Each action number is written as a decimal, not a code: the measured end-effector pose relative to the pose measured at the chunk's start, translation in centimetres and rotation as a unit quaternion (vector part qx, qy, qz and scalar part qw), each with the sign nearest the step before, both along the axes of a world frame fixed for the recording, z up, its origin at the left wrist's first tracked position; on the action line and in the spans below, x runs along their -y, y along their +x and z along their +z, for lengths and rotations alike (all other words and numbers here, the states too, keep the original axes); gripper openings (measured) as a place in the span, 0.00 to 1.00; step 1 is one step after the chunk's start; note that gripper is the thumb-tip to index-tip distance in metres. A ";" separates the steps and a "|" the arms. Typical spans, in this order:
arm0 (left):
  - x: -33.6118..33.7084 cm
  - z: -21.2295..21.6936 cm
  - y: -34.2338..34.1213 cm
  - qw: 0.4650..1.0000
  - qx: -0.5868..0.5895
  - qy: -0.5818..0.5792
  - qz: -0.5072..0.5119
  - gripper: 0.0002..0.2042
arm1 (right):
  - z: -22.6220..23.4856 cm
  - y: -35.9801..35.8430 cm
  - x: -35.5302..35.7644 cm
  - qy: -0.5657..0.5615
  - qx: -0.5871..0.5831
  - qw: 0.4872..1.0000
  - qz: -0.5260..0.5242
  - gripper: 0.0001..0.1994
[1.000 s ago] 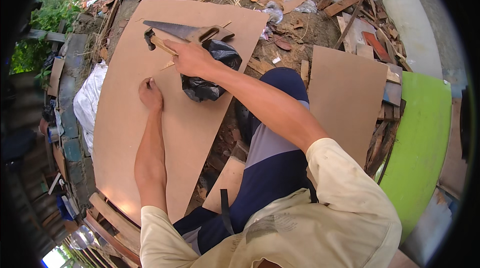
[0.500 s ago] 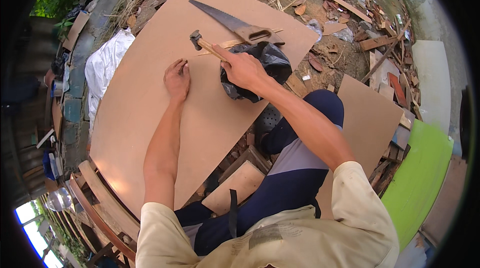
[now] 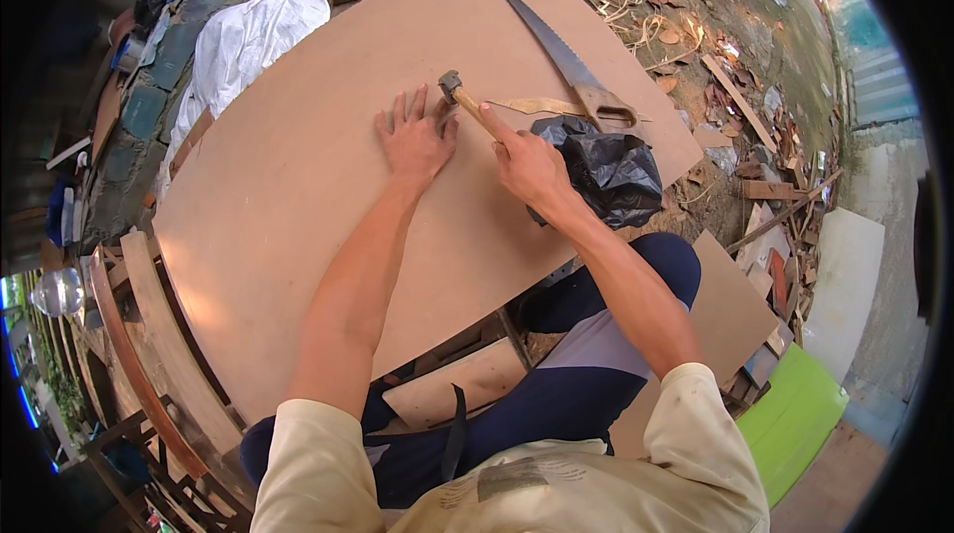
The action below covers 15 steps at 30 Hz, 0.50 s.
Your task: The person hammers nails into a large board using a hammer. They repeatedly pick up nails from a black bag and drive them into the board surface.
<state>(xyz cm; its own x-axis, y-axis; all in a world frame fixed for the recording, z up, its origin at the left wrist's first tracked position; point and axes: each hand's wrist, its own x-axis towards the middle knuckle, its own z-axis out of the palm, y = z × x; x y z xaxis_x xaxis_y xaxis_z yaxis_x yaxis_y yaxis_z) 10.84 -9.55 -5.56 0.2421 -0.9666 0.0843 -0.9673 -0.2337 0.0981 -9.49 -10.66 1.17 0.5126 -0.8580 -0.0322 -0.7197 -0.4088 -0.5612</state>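
Note:
A large brown fibreboard sheet (image 3: 288,235) lies in front of me. My left hand (image 3: 415,143) rests palm down on it with the fingers spread. My right hand (image 3: 534,167) is closed around the wooden handle of a hammer (image 3: 463,96). The hammer's dark metal head is just beyond my left thumb, low over the sheet; whether it touches the sheet I cannot tell. A crumpled black plastic bag (image 3: 621,175) sits to the right of my right hand. Beyond the bag lies a handsaw (image 3: 561,54) with a thin wood strip (image 3: 537,107) by its handle.
A white sack (image 3: 248,41) lies past the sheet's left edge. A smaller brown board (image 3: 730,309) and a bright green panel (image 3: 795,419) are on the right. Wood scraps and dry leaves cover the ground at far right. Curved timber (image 3: 164,304) stands at lower left.
My left hand has gone from curled fingers to spread flat on the sheet. The hammer head has come close to the left thumb. The whole view has shifted with my head.

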 end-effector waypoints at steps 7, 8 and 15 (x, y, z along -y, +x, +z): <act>-0.2 -0.1 0.4 1.000 -0.016 -0.015 0.015 0.25 | -0.9 0.5 -0.9 -0.030 0.049 0.998 -0.032 0.33; -0.2 0.0 0.2 1.000 -0.023 -0.016 0.014 0.25 | -1.0 0.4 -1.2 -0.031 0.058 0.997 -0.035 0.33; 0.1 0.0 0.2 0.999 -0.039 -0.017 0.012 0.24 | -2.7 0.4 -1.0 -0.050 0.051 0.997 -0.034 0.33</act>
